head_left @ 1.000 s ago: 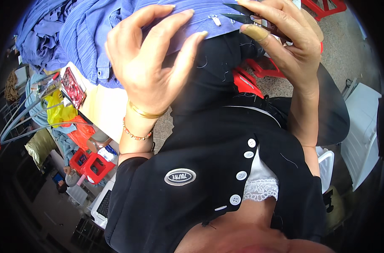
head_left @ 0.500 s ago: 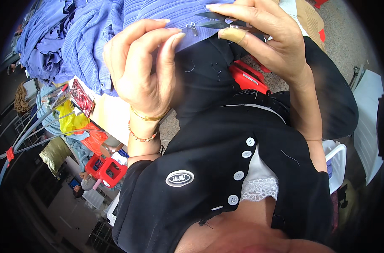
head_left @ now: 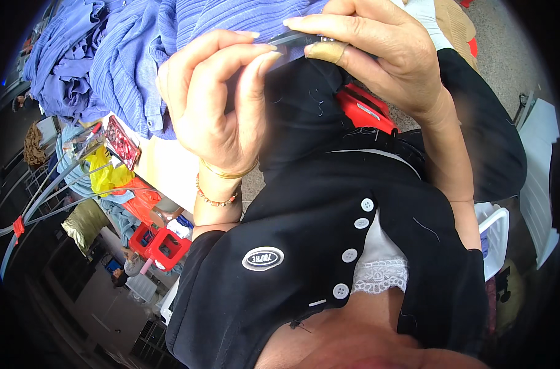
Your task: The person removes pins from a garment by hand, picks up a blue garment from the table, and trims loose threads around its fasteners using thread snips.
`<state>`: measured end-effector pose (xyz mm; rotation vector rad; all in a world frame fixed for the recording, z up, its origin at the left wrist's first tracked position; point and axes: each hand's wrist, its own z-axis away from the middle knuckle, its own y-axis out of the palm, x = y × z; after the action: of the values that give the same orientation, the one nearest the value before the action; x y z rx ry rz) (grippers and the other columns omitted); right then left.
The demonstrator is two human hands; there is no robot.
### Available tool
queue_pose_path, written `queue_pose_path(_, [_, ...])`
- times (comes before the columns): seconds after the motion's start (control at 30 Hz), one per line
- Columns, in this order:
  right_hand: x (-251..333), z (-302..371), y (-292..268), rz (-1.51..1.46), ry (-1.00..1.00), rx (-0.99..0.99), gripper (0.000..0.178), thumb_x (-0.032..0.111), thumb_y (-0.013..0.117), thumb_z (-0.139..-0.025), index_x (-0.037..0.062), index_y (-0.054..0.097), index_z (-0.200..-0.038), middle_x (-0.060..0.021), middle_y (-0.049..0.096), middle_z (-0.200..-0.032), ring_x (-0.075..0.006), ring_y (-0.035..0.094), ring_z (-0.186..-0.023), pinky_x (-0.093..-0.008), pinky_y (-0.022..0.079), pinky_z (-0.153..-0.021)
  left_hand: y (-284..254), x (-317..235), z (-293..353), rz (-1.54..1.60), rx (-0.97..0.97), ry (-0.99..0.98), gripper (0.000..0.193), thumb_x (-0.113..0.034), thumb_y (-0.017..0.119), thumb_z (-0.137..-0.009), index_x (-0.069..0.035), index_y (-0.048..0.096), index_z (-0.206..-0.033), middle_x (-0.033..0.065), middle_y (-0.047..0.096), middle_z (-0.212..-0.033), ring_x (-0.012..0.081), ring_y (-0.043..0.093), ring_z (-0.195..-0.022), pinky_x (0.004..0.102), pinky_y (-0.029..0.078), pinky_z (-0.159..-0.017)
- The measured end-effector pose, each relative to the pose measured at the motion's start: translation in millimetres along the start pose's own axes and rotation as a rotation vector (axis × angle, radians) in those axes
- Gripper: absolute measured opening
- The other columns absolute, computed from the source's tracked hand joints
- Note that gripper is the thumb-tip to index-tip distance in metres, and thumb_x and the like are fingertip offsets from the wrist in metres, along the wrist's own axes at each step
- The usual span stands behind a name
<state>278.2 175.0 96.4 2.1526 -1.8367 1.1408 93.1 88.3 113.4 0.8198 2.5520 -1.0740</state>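
Blue ribbed garments (head_left: 132,67) lie heaped across the top of the view and at the upper left. My left hand (head_left: 218,101) pinches the near edge of one blue garment between thumb and fingertips. In my right hand (head_left: 384,55), its thumb wrapped in tan tape, is a pair of dark-bladed thread snips (head_left: 295,38). Their blades point left, close to my left fingertips. The blade tips are blurred, and the handles are mostly hidden by my fingers. I cannot tell whether the blades touch the cloth.
A pale tabletop (head_left: 166,172) is at left, with a red patterned pouch (head_left: 121,141) on it. Beyond are a yellow bag (head_left: 108,175) and a red stool (head_left: 169,249). A red object (head_left: 366,107) is beside my lap. White bins (head_left: 494,240) stand at right. Another person (head_left: 126,267) is far off at lower left.
My right hand has moved left with the snips, bringing the blades to my left fingertips. My left hand has shifted slightly right. The small metal fastener between the hands is no longer visible.
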Motion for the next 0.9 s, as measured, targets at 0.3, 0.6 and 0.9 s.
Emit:
queue_pose_path(0.3, [-11.1, 8.4, -9.9, 0.007, 0.084, -0.051, 0.031, 0.001, 0.076, -0.074, -0.0025, 0.069, -0.104, -0.0059, 0.059, -0.077, -0.0126, 0.053, -0.066, -0.0240, 0.041, -0.058, -20.5, 11.3, 17.6, -0.131, 0.058, -0.007, 0.045, -0.010, 0.083, -0.068, -0.006, 0.060, -0.105, 0.0129, 0.053, -0.110, 0.0249, 0.055, -0.099, 0.0329, 0.047, -0.082])
queue_pose_path(0.6, [-11.5, 6.5, -4.7, -0.078, 0.176, -0.049, 0.034, 0.003, 0.075, -0.076, -0.0037, 0.068, -0.108, -0.0037, 0.060, -0.080, -0.0113, 0.051, -0.071, -0.0234, 0.040, -0.064, -56.4, 46.5, 39.4, -0.223, 0.137, -0.026, 0.013, 0.000, 0.067, -0.082, -0.001, 0.062, -0.095, 0.0132, 0.063, -0.096, 0.0239, 0.061, -0.093, 0.0345, 0.047, -0.086])
queue_pose_path(0.9, [-5.9, 0.6, -3.7, 0.027, 0.171, 0.058, 0.035, 0.002, 0.075, -0.073, -0.0037, 0.068, -0.107, -0.0041, 0.061, -0.079, -0.0126, 0.051, -0.071, -0.0255, 0.039, -0.068, -54.5, 72.9, 47.2, -0.215, 0.175, -0.147, 0.015, -0.003, 0.068, -0.079, -0.008, 0.066, -0.093, 0.0053, 0.066, -0.100, 0.0220, 0.058, -0.099, 0.0340, 0.041, -0.092])
